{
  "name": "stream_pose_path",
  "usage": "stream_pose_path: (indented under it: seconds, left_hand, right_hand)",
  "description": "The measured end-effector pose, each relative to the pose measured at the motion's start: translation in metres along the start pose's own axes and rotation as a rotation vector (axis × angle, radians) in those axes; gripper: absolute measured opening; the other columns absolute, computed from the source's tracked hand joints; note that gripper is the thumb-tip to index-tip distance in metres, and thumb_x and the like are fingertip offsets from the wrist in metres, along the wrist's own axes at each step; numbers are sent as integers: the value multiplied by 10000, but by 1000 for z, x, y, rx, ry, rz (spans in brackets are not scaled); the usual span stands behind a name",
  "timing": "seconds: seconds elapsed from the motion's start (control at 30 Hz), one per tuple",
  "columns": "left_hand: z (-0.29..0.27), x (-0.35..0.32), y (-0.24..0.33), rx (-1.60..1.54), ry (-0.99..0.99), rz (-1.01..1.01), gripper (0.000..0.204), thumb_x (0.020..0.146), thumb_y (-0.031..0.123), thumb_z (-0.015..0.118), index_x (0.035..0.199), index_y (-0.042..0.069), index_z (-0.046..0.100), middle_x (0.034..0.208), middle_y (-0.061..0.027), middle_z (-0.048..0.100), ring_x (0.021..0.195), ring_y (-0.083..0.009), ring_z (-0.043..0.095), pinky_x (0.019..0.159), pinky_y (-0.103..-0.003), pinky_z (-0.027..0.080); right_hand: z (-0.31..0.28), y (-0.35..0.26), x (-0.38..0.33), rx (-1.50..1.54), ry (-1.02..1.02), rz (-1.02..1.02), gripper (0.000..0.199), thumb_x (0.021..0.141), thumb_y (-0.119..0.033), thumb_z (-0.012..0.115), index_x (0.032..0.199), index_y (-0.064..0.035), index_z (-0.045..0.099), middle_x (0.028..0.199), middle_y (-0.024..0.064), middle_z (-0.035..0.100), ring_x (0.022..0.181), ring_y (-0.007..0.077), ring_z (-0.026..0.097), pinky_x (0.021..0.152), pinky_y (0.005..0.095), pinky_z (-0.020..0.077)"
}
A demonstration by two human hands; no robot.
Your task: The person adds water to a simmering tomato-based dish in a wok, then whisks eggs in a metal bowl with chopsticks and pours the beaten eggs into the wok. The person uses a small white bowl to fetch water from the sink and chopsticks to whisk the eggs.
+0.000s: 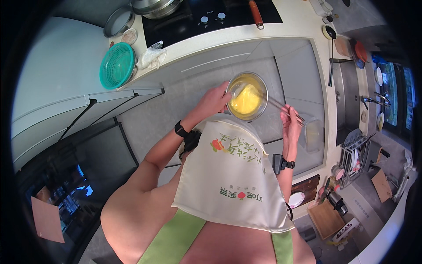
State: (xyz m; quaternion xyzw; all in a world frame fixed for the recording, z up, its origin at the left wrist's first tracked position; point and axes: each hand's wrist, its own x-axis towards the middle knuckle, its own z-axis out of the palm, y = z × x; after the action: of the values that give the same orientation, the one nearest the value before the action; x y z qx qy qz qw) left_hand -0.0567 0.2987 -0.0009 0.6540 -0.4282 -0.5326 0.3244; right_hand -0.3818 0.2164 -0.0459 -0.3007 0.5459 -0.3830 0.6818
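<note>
Cream cloth apron [233,176] with green straps fills the lower middle of the view, its bib printed with small red and green motifs and hanging loose over the person's front. Above it the left hand [215,100] curls around the near rim of a round clear glass bowl [247,96], fingers closed on its edge — the bowl is held up in front of the body, over the grey tiled floor and just short of the pale counter edge. Inside it sits a smooth, bright yellow liquid [246,100], glossy and even, filling much of the bottom. The right hand [290,123] is closed around a pair of thin, straight chopsticks [281,107], whose tips reach into the bowl from the right. Both wrists carry dark bands, each with a small black block attached. On the cream counter to the upper left rests a round teal plastic strainer basket [117,66] with a fine mesh pattern, beside a crumpled whitish cloth [151,57]. A black glass cooktop [211,15] lies behind, flat and shiny. To the right a metal sink [349,94] is set into the counter, and nearer — a wire dish rack [354,154] holding upright plates.
</note>
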Motion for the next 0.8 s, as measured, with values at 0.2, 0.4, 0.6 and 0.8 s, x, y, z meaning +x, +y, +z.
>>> stream_pose_path:
  seconds: [0.2, 0.4, 0.6, 0.8]
  left_hand:
    - [-1, 1, 1, 9, 11, 10, 420, 1011, 128, 501, 1424, 73, 546, 663, -56, 629, 531, -131, 617, 549, -299, 525]
    - [-3, 0, 3, 11, 0, 17, 403, 1009, 133, 492, 1401, 61, 555, 679, -59, 632, 540, -130, 618, 551, -302, 526]
    - [-2, -2, 4, 21, -1, 33, 391, 1008, 130, 486, 1385, 64, 564, 686, -65, 630, 545, -130, 618, 552, -304, 523]
    - [-1, -3, 4, 5, 3, 36, 388, 1012, 130, 480, 1386, 68, 566, 685, -64, 627, 537, -135, 614, 549, -307, 520]
  right_hand:
    - [3, -2, 2, -8, -21, 0, 251, 1043, -135, 637, 1149, 83, 705, 1030, 183, 760, 790, 170, 745, 729, 241, 627]
    - [-2, 1, 1, -18, -7, 16, 266, 1032, -161, 662, 1133, 81, 707, 1021, 175, 761, 771, 162, 741, 694, 236, 623]
    - [-2, 1, 1, -17, -39, 52, 281, 1034, -164, 659, 1167, 80, 697, 1013, 173, 761, 763, 153, 740, 702, 229, 623]
    - [4, 1, -3, -122, -98, 86, 276, 1029, -152, 664, 1148, 92, 706, 997, 187, 767, 748, 172, 748, 687, 241, 624]
